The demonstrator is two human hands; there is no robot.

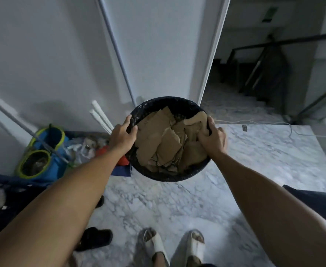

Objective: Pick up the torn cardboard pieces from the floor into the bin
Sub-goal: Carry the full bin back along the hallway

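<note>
Left hand point(122, 137) and right hand point(212, 136) grip the bin point(158, 176) rim, fingers curled around it; cardboard pieces point(164, 143) fill it.

Black bin point(170, 177), flecked pale along the rim. Inside, plain brown cardboard pieces point(164, 143), one lighter tan at the right edge. White marble floor point(177, 205) veined in grey. White walls and door frame point(212, 54). Blue bags point(48, 151) with yellow-green rims at left. Red object point(103, 151) beside them. Dark blue cloth point(120, 170) below. Black slipper point(94, 238) on the marble; white sandals point(156, 245) on both feet. Dark, dim stairwell point(254, 74) with black railings.
</note>
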